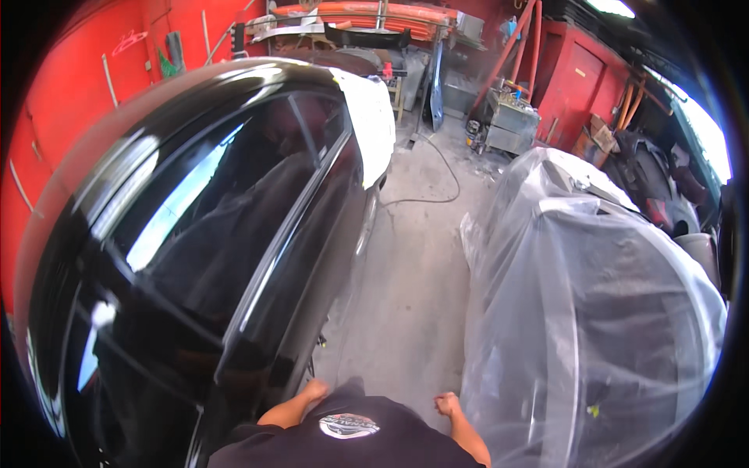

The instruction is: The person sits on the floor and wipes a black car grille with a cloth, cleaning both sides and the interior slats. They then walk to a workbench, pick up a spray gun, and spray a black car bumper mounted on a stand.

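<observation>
My left hand [315, 389] hangs low beside the black car [269, 308], close to the lower part of its side. Its fingers are too small and turned away to read. On the other side of my body, my right hand [446, 402] is curled closed, with nothing showing in it. It is nearest to the car under clear plastic sheeting [538, 312], with a small gap between them. White masking material [370, 129] covers the front end of the black car.
Between the two cars runs a grey concrete floor [413, 257], with a dark hose [456, 183] lying across it. Ahead stand a metal cabinet [511, 121] and an upright blue panel [437, 90]. Dark car parts [655, 175] are piled at the far right.
</observation>
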Demonstrator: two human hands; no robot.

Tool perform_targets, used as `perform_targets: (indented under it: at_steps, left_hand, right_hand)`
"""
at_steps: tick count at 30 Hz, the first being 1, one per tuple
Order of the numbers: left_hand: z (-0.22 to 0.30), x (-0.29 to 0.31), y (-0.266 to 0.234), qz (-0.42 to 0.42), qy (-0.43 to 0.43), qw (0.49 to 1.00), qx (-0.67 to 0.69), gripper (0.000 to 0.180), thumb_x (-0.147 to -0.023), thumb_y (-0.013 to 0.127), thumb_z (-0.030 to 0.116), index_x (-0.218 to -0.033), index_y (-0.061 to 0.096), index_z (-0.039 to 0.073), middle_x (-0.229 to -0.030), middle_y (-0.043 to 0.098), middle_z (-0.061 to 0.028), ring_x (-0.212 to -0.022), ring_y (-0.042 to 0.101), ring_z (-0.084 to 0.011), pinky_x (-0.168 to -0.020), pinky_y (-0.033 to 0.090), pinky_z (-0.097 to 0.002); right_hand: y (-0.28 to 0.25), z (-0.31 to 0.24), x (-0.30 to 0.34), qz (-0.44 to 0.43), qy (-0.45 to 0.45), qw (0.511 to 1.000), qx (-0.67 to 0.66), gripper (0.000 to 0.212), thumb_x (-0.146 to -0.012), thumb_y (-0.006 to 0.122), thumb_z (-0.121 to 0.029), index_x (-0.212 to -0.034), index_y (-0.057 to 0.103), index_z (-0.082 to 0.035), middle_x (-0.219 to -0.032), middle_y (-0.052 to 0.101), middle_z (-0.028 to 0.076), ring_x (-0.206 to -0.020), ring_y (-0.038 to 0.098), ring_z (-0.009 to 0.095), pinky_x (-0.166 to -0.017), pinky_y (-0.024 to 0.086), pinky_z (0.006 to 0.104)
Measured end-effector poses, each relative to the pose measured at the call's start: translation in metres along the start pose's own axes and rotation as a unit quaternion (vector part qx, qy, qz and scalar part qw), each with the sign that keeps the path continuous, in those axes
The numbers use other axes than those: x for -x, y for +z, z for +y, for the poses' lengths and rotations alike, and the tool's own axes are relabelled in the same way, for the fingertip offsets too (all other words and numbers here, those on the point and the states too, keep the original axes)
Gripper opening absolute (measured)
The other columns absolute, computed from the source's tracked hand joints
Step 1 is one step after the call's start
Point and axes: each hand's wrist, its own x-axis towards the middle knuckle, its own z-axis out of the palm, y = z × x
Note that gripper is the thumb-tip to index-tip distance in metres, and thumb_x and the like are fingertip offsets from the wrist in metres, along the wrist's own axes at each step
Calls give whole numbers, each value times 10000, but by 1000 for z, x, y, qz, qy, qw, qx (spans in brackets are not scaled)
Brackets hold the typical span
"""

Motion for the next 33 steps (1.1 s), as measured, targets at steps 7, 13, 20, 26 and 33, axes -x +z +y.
perform_targets:
  at_steps: [7, 13, 20, 26, 33]
  left_hand:
    - [249, -283, -186, 41, -1, 987, 157, 306, -932, 606, 156, -1160, 732, -3, -822, 731, -115, -568, 631, -179, -497, 527, -377]
    - [347, -459, -237, 52, -69, 978, 192, 344, -925, 635, 157, -1241, 725, 54, -882, 753, -71, -695, 679, -173, -565, 570, -344]
    - [463, -570, -258, 35, -49, 995, 79, 276, -828, 654, 155, -1001, 797, -5, -978, 782, -199, -920, 751, -285, -844, 564, -399]
    - [457, -720, -276, 97, -68, 987, 111, 283, -832, 646, 157, -989, 796, -24, -867, 762, -185, -814, 725, -231, -744, 561, -398]
    - [574, -1010, -409, 116, -11, 985, 127, 269, -844, 628, 214, -859, 762, -18, -695, 708, -156, -688, 730, -281, -669, 577, -431]
  right_hand:
    - [-98, -13, -211, 111, 116, 976, -146, 206, -937, 564, -27, -961, 763, 19, -653, 669, 124, -558, 673, 226, -467, 553, 378]
    - [-209, -130, -458, 121, -65, 985, 103, 268, -935, 567, -127, -1040, 787, -15, -690, 715, 174, -560, 695, 262, -595, 609, 403]
    - [-392, -354, -690, 169, -211, 963, 22, 281, -921, 603, -165, -1082, 802, -49, -716, 727, 166, -633, 723, 241, -609, 587, 395]
    - [-478, -517, -828, 57, -207, 961, -174, 264, -938, 584, -100, -1083, 775, 9, -688, 670, 78, -573, 637, 182, -534, 547, 356]
    - [-596, -495, -1018, 30, -48, 996, -70, 261, -915, 571, -34, -1078, 762, 33, -720, 684, 110, -538, 638, 204, -495, 547, 355]
